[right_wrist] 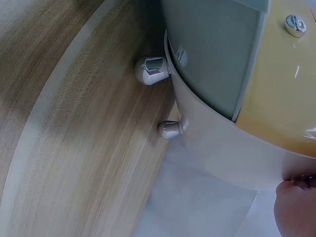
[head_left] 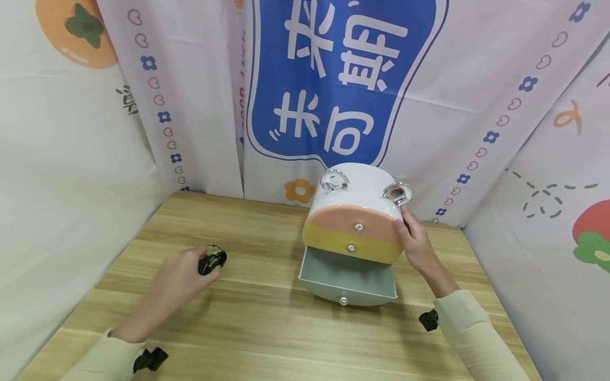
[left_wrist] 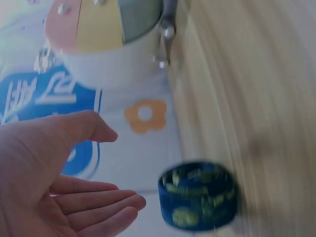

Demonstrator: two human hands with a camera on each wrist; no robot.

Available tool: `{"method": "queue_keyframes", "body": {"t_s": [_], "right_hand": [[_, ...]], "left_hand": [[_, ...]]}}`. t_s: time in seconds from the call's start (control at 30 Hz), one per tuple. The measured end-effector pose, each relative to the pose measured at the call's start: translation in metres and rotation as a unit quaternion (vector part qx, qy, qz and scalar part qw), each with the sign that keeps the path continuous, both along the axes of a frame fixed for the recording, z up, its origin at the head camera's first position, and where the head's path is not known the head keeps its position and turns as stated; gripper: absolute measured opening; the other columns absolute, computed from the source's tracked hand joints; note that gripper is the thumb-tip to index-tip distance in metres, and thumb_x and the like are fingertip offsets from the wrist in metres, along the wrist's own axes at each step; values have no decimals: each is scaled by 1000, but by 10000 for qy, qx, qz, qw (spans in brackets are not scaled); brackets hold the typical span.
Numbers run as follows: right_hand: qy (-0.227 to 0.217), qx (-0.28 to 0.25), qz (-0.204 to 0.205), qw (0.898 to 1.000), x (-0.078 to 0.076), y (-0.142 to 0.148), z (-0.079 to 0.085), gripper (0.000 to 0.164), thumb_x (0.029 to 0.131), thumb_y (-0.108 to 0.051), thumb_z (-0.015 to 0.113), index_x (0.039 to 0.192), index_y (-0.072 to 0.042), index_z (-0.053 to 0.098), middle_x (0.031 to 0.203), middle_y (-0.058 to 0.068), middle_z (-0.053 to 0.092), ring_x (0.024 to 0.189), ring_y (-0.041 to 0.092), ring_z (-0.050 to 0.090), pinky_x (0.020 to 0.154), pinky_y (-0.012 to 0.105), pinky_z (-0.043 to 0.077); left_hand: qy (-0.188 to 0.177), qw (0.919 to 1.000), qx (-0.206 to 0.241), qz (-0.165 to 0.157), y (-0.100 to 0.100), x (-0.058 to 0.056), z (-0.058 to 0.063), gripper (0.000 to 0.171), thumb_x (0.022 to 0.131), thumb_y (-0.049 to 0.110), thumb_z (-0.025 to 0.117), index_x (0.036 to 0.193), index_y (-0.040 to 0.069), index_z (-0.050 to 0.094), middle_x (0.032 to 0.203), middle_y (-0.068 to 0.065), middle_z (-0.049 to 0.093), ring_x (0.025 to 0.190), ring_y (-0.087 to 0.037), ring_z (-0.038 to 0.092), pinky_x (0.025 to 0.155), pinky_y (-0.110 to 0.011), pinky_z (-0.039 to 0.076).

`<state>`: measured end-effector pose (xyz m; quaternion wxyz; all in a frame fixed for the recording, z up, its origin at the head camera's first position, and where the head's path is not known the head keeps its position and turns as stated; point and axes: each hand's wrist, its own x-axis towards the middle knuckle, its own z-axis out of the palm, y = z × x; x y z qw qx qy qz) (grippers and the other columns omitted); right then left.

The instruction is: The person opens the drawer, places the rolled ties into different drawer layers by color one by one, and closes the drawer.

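My left hand is over the left part of the wooden table, beside a rolled-up dark strip with a yellow-green pattern. In the left wrist view, the roll sits just past my fingertips, with a gap between, and my thumb and fingers are spread. My right hand holds the upper right side of a small frog-shaped drawer cabinet, thumb at its front edge. The cabinet's lowest drawer, green, is pulled out and has nothing visible inside. The orange drawer and yellow drawer above are closed.
Two shiny ring-like eyes top the white cabinet, including the left eye. Silver feet support it on the wooden table. Printed cloth hangs behind the table and along both sides.
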<state>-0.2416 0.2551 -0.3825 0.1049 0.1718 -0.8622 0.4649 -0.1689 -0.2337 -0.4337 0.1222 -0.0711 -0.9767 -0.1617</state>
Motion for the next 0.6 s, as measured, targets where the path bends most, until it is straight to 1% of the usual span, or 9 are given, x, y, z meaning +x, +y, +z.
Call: {"method": "queue_keyframes", "body": {"t_s": [0.1,0.2,0.27,0.3,0.37,0.4,0.5,0.53,0.6], "right_hand": [[9,-10,2,10000,0,-1,0,58,104,-24,38,152,-1,15,160,17,16,148,35,18,116,46,20],[28,-25,30,10000,0,-1,-1,58,104,-23,38,152,0,15,160,18,16,148,34,18,116,44,20],[24,-50,51,10000,-1,-1,-1,58,104,-23,38,152,0,15,160,17,16,148,33,18,116,43,20],[0,-58,63,10000,-1,-1,-1,58,104,-23,38,152,-1,14,160,16,15,148,32,18,117,43,20],[-18,-66,53,10000,-2,-1,-1,58,104,-24,38,152,-1,14,160,16,15,148,31,18,117,43,19],[-30,-54,41,10000,-2,0,-1,58,104,-24,38,152,-1,14,160,16,15,149,31,17,117,42,19],[-27,-35,-1,10000,-1,1,-1,58,104,-24,38,152,-1,14,160,16,15,148,32,17,117,39,20],[-17,-47,1,10000,-1,1,-2,58,104,-24,38,152,-1,14,160,16,16,148,32,18,118,37,20],[-2,-65,2,10000,-1,1,-2,58,104,-23,38,152,-2,15,160,15,17,148,31,19,118,30,21]], "left_hand": [[-23,9999,-31,155,-15,-6,-3,62,78,39,73,123,-2,60,60,-6,58,41,-9,32,37,-23,27],[-155,9994,-44,294,-27,-12,-12,66,76,43,74,123,-1,60,48,3,39,42,-8,27,38,-25,25],[-315,9987,-61,394,-33,-15,-18,73,75,49,74,123,-5,59,48,3,35,41,-9,27,38,-26,26],[-331,9985,-74,422,-35,-16,-20,78,74,52,75,122,-7,59,49,-2,42,42,-11,32,38,-29,30],[-384,9982,-111,453,-39,-19,-26,89,72,62,73,121,-11,58,62,-16,59,47,-21,49,44,-38,42],[-403,9980,-111,469,-41,-20,-28,95,70,67,71,120,-13,57,74,-25,65,54,-29,57,49,-43,47],[-468,9978,-57,470,-44,-24,-37,101,67,73,69,119,-12,58,104,-36,65,81,-46,65,69,-54,53],[-552,9974,-14,467,-45,-25,-40,100,67,73,70,119,-11,58,105,-35,65,86,-48,65,72,-55,52],[-671,9967,94,451,-47,-28,-47,93,67,70,72,115,-9,61,100,-31,67,86,-46,65,72,-54,53]]}}
